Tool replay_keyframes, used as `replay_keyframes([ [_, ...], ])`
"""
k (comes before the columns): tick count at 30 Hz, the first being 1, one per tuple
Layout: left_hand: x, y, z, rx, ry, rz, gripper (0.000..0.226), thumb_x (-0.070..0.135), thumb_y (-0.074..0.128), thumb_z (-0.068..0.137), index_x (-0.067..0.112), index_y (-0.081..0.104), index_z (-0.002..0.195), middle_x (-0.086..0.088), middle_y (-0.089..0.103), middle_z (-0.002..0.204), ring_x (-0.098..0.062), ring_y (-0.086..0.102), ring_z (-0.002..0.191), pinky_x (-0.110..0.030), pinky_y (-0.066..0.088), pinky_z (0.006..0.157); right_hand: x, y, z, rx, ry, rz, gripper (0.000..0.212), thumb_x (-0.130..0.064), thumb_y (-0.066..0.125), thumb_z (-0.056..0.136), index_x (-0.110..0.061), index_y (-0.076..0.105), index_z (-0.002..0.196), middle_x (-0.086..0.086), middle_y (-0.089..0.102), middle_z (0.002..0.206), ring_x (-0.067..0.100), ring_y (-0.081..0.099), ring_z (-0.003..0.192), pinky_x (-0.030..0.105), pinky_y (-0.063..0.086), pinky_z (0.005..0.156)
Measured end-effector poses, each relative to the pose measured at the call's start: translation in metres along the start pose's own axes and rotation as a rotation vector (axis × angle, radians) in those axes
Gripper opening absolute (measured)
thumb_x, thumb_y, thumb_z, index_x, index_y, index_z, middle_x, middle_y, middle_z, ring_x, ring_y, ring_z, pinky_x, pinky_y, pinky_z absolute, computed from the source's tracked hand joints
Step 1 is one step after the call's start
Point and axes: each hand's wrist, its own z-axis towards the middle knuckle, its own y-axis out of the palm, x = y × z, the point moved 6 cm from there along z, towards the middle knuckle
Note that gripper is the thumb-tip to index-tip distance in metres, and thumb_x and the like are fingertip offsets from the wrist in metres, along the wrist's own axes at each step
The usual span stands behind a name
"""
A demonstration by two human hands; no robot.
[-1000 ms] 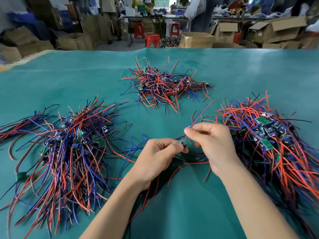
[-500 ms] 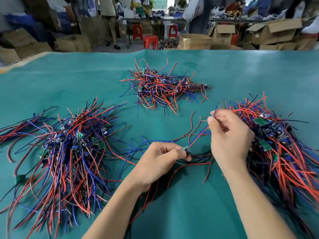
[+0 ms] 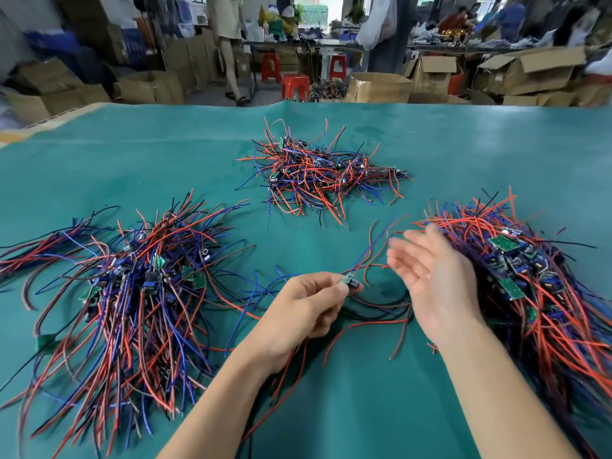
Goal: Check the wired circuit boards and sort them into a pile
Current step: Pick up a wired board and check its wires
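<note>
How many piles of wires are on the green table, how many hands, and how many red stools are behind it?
Wire piles: 3
Hands: 2, left hand, right hand
Red stools: 3
Total: 8

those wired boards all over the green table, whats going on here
A person is sorting small wired circuit boards on a green table. The left hand pinches one board by its body, wires trailing off. The right hand is open and blurred, holding nothing. Three heaps of boards lie around: a large left pile, a smaller far pile and a right pile.
</note>
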Motion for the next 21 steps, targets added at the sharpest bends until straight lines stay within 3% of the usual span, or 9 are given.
replay_keyframes([
  [3, -0.001, -0.002, 0.001, 0.034, 0.007, -0.112, 0.018, -0.003, 0.046, 0.098, -0.006, 0.063, 0.104, -0.004, 0.054, 0.072, -0.01, 0.045, 0.056, -0.017, 0.032, 0.046, 0.021, 0.024, -0.014, -0.314, 0.014, -0.404, 0.015, -0.02, 0.069, 0.095, -0.006, 0.074, 0.093, 0.018, 0.076, 0.088, 0.028, 0.072, 0.082, 0.036, 0.06, 0.078],
  [6, 0.001, -0.002, 0.001, 0.068, 0.053, -0.131, 0.021, -0.002, 0.045, 0.101, -0.004, 0.065, 0.099, -0.008, 0.06, 0.079, -0.013, 0.053, 0.062, -0.018, 0.04, 0.051, 0.026, 0.036, -0.029, -0.572, -0.024, -0.562, 0.012, -0.019, 0.078, 0.085, -0.013, 0.078, 0.096, 0.015, 0.074, 0.081, 0.019, 0.069, 0.075, 0.032, 0.061, 0.081],
  [10, -0.001, -0.001, 0.002, 0.078, 0.061, -0.104, 0.023, 0.006, 0.048, 0.103, -0.01, 0.064, 0.101, -0.01, 0.066, 0.078, -0.014, 0.059, 0.061, -0.019, 0.045, 0.053, 0.016, 0.035, -0.03, -0.605, -0.119, -0.588, 0.015, -0.019, 0.08, 0.079, -0.018, 0.08, 0.093, 0.007, 0.076, 0.079, 0.015, 0.069, 0.072, 0.026, 0.057, 0.078],
  [13, -0.001, -0.002, 0.002, 0.087, 0.056, -0.084, 0.022, 0.01, 0.05, 0.103, -0.002, 0.065, 0.093, -0.013, 0.069, 0.078, -0.016, 0.062, 0.059, -0.019, 0.047, 0.051, 0.009, 0.036, -0.03, -0.57, -0.235, -0.702, 0.019, -0.026, 0.083, 0.073, -0.032, 0.081, 0.092, -0.002, 0.079, 0.089, 0.011, 0.074, 0.085, 0.025, 0.058, 0.081],
  [16, 0.0, -0.001, 0.0, 0.067, 0.044, -0.077, 0.022, 0.011, 0.051, 0.103, 0.002, 0.065, 0.088, -0.015, 0.069, 0.077, -0.018, 0.064, 0.056, -0.02, 0.046, 0.048, 0.003, 0.036, -0.031, -0.565, -0.289, -0.773, 0.021, -0.034, 0.084, 0.071, -0.046, 0.079, 0.088, -0.009, 0.079, 0.087, 0.004, 0.073, 0.082, 0.024, 0.058, 0.077],
  [18, 0.0, 0.0, 0.0, 0.055, 0.027, -0.094, 0.021, 0.013, 0.052, 0.102, 0.002, 0.065, 0.09, -0.016, 0.07, 0.075, -0.018, 0.063, 0.052, -0.02, 0.044, 0.044, 0.002, 0.037, -0.032, -0.581, -0.302, -0.773, 0.018, -0.032, 0.082, 0.075, -0.041, 0.08, 0.09, -0.004, 0.078, 0.084, 0.005, 0.07, 0.078, 0.028, 0.056, 0.076],
  [21, 0.003, 0.003, -0.001, 0.006, 0.017, -0.105, 0.022, 0.018, 0.051, 0.103, 0.003, 0.066, 0.095, -0.015, 0.069, 0.071, -0.017, 0.064, 0.05, -0.018, 0.041, 0.042, 0.002, 0.038, -0.033, -0.562, -0.281, -0.653, 0.008, -0.021, 0.079, 0.081, -0.019, 0.08, 0.089, 0.009, 0.074, 0.074, 0.014, 0.065, 0.069, 0.027, 0.054, 0.071],
])
